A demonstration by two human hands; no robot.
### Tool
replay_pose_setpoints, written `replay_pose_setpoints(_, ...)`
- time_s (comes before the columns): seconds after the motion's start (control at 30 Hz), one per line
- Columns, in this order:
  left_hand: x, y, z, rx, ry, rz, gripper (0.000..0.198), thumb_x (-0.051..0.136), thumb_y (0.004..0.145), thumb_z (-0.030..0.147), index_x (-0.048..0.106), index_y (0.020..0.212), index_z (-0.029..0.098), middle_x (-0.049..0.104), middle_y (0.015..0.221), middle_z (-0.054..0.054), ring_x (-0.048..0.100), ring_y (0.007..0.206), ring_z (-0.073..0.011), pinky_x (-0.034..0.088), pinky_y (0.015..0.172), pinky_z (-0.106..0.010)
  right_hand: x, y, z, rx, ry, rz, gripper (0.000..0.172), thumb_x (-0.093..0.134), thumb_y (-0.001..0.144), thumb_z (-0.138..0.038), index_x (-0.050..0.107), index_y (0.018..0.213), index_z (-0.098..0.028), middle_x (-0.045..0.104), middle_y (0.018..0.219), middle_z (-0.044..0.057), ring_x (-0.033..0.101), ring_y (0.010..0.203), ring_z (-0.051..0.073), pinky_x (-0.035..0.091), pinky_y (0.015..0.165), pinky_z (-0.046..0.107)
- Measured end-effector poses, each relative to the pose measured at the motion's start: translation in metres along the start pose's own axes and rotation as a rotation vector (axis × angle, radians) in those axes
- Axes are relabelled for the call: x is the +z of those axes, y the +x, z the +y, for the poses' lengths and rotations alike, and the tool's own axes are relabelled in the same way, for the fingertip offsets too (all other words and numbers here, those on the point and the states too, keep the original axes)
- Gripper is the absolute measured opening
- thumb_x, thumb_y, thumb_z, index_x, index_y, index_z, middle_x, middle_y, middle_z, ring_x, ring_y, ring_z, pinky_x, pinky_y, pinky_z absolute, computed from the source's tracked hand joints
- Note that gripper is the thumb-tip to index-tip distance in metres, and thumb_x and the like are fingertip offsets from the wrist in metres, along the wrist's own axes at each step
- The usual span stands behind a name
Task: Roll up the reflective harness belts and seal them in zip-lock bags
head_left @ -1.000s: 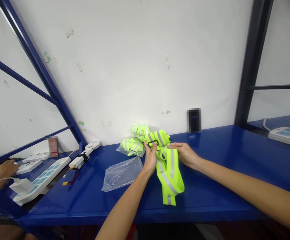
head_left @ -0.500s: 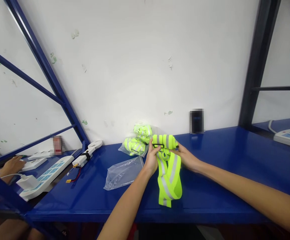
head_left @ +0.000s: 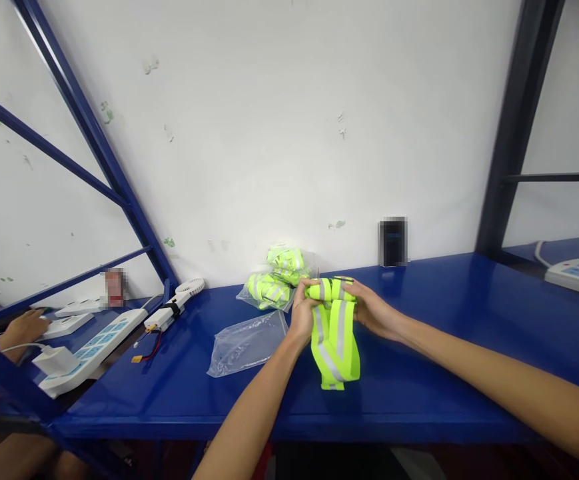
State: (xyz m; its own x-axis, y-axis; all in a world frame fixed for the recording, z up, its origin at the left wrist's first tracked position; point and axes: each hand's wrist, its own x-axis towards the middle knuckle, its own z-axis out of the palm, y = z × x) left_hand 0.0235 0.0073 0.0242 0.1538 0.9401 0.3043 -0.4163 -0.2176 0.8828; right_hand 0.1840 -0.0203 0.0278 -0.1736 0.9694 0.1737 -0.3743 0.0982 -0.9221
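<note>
Between my hands is a fluorescent yellow-green reflective strap (head_left: pixel 338 340) with silver stripes. Its upper part is rolled into a bundle with a black buckle, and a loose length hangs down in a loop over the table. My left hand (head_left: pixel 303 312) is closed on the bundle's left end, thumb on the near side. My right hand (head_left: pixel 373 311) grips the right end, its fingers partly hidden behind the strap. Just left of my left hand lies a flat clear plastic bag (head_left: pixel 248 343). Behind it, several similar straps (head_left: pixel 274 280) sit bundled in clear bags.
On the blue table (head_left: pixel 169 393) stand a white handheld fan (head_left: pixel 189 288) and a battery pack with wires (head_left: pixel 162 317). A dark box (head_left: pixel 393 241) leans by the wall. Left, beyond a blue frame post, are a power strip (head_left: pixel 99 350) and another person's hand (head_left: pixel 24 330).
The rolled bundle has turned in my hands, its buckle moving from the near side to the top. The hanging end has risen slightly. My right hand has come further over the bundle.
</note>
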Motion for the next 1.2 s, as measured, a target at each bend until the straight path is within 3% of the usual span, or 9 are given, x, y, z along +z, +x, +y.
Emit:
replay_pose_setpoints(0.17, 0.008, -0.005, -0.003, -0.038, -0.256, -0.144, 0.034, 0.052, 0.058, 0.021, 0.050, 0.092, 0.022, 0.059, 0.091, -0.002, 0.060, 0.094, -0.0241, 0.045, 0.088, -0.039, 0.004, -0.001, -0.007, 0.004, 0.120, 0.126, 0.050, 0.072, 0.068, -0.022, 0.055, 0.115, -0.028, 0.069, 0.099, 0.002, 0.066, 0.090, 0.024, 0.053, 0.076, 0.035)
replay_pose_setpoints(0.3, 0.008, -0.003, -0.007, -0.070, -0.231, -0.092, 0.058, 0.057, 0.061, 0.018, 0.043, 0.116, 0.028, 0.060, 0.094, 0.000, 0.061, 0.097, -0.0232, 0.043, 0.092, -0.040, 0.006, -0.003, -0.010, 0.015, 0.123, 0.088, 0.052, 0.073, 0.065, -0.020, 0.056, 0.114, -0.027, 0.070, 0.101, 0.003, 0.067, 0.093, 0.026, 0.053, 0.081, 0.038)
replay_pose_setpoints(0.47, -0.004, 0.000, -0.008, 0.027, -0.053, -0.038, 0.065, 0.054, 0.062, 0.009, 0.042, 0.122, 0.031, 0.062, 0.098, 0.001, 0.060, 0.098, -0.0212, 0.042, 0.094, -0.036, 0.011, -0.004, -0.001, 0.094, 0.130, 0.085, 0.077, 0.075, 0.067, -0.021, 0.040, 0.134, -0.034, 0.068, 0.108, 0.003, 0.067, 0.096, 0.026, 0.053, 0.084, 0.040)
replay_pose_setpoints(0.63, 0.000, -0.007, -0.012, 0.067, 0.061, -0.089, 0.066, 0.055, 0.066, 0.007, 0.041, 0.126, 0.030, 0.062, 0.101, -0.001, 0.060, 0.097, -0.0217, 0.044, 0.093, -0.035, 0.015, -0.002, 0.010, 0.059, 0.185, 0.193, 0.067, 0.066, 0.070, -0.023, 0.040, 0.130, -0.036, 0.066, 0.093, -0.002, 0.066, 0.086, 0.023, 0.054, 0.073, 0.035)
replay_pose_setpoints(0.77, 0.008, -0.006, -0.017, 0.046, 0.002, -0.093, 0.075, 0.057, 0.066, 0.005, 0.036, 0.132, 0.033, 0.061, 0.113, -0.001, 0.060, 0.104, -0.0211, 0.042, 0.098, -0.035, 0.013, 0.000, 0.008, -0.012, 0.194, 0.175, 0.069, 0.068, 0.068, -0.024, 0.039, 0.130, -0.037, 0.065, 0.093, -0.002, 0.065, 0.083, 0.022, 0.053, 0.070, 0.033)
replay_pose_setpoints(0.87, 0.011, 0.000, -0.019, -0.040, -0.123, -0.054, 0.084, 0.062, 0.064, 0.006, 0.032, 0.137, 0.033, 0.062, 0.116, -0.003, 0.061, 0.105, -0.0210, 0.043, 0.097, -0.036, 0.012, 0.002, 0.001, -0.063, 0.192, 0.160, 0.081, 0.073, 0.064, -0.018, 0.037, 0.133, -0.039, 0.065, 0.097, -0.002, 0.065, 0.086, 0.021, 0.053, 0.074, 0.033)
replay_pose_setpoints(1.0, 0.013, 0.004, -0.017, -0.024, -0.123, -0.083, 0.057, 0.073, 0.067, 0.018, 0.052, 0.120, 0.019, 0.065, 0.111, -0.009, 0.063, 0.103, -0.0252, 0.044, 0.095, -0.038, 0.009, 0.007, -0.007, -0.094, 0.211, 0.161, 0.095, 0.078, 0.059, -0.015, 0.031, 0.139, -0.040, 0.067, 0.103, -0.002, 0.066, 0.093, 0.022, 0.052, 0.081, 0.035)
replay_pose_setpoints(1.07, 0.013, 0.003, -0.016, 0.048, -0.045, -0.116, 0.047, 0.072, 0.072, 0.024, 0.055, 0.115, 0.019, 0.064, 0.115, -0.009, 0.060, 0.108, -0.0253, 0.043, 0.097, -0.036, 0.005, 0.009, -0.009, -0.080, 0.214, 0.130, 0.085, 0.080, 0.057, -0.015, 0.043, 0.132, -0.033, 0.068, 0.103, 0.000, 0.066, 0.094, 0.023, 0.052, 0.082, 0.035)
replay_pose_setpoints(1.2, 0.012, -0.001, -0.018, 0.055, 0.019, -0.140, 0.059, 0.065, 0.078, 0.025, 0.040, 0.132, 0.027, 0.059, 0.123, -0.004, 0.054, 0.117, -0.0210, 0.038, 0.103, -0.034, -0.004, 0.012, -0.010, -0.064, 0.111, -0.002, 0.047, 0.081, 0.056, -0.016, 0.062, 0.099, -0.020, 0.070, 0.094, 0.004, 0.066, 0.091, 0.023, 0.051, 0.078, 0.032)
